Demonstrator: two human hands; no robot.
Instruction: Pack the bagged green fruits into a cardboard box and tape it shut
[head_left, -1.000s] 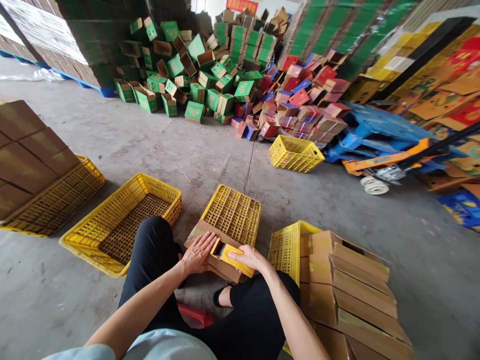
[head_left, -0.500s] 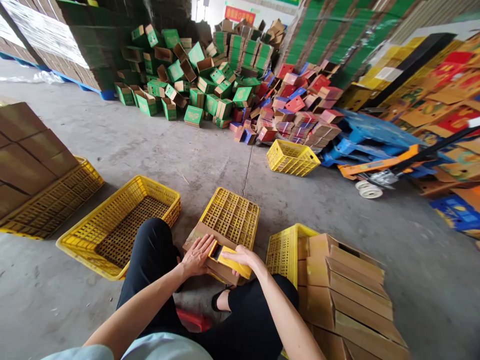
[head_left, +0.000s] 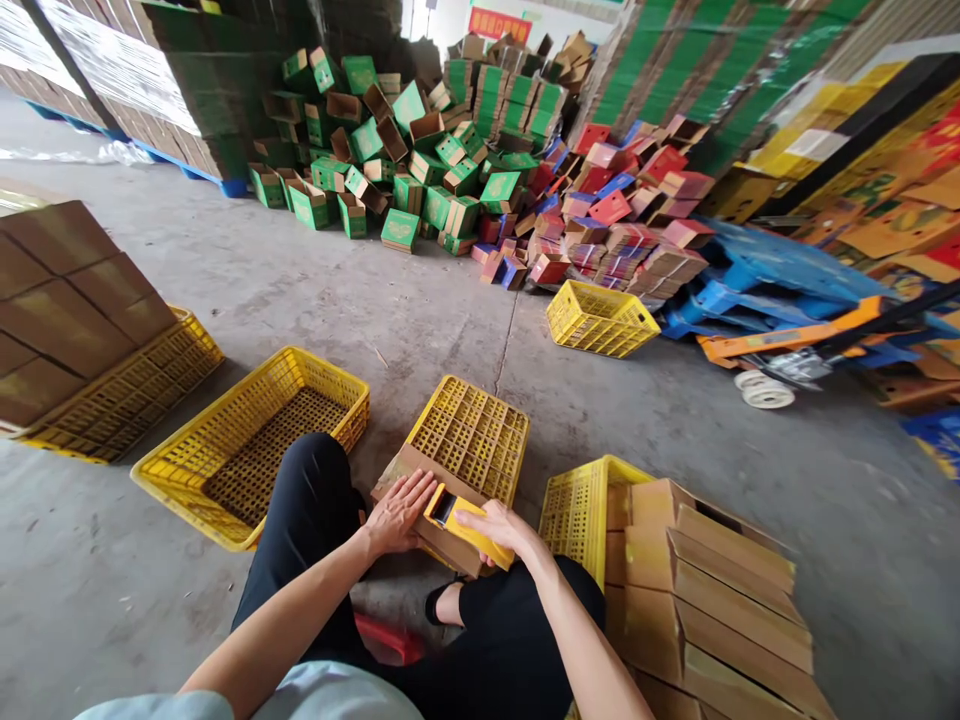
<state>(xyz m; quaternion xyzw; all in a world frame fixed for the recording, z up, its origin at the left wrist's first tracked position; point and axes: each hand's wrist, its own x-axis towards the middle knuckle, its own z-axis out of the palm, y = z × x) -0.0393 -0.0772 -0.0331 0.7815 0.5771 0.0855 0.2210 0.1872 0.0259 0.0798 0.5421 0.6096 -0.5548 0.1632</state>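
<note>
A brown cardboard box (head_left: 409, 468) lies on an upturned yellow crate (head_left: 471, 436) just in front of my knees. My left hand (head_left: 400, 512) rests flat on the box with its fingers stretched out. My right hand (head_left: 504, 526) is wrapped round a yellow tape dispenser (head_left: 463, 520) pressed against the box's near edge. Both forearms reach forward over my black trousers.
An empty yellow crate (head_left: 255, 440) sits at left, and beyond it another crate (head_left: 127, 400) holds stacked brown cartons. To my right a crate (head_left: 577, 505) holds flat cardboard boxes (head_left: 720, 590). Piles of green and red boxes, a far yellow crate (head_left: 600, 318) and a pallet jack (head_left: 787, 345) stand behind.
My hands stay on the box and dispenser; the dispenser has tilted slightly toward me. The view has shifted a little as my head moved.
</note>
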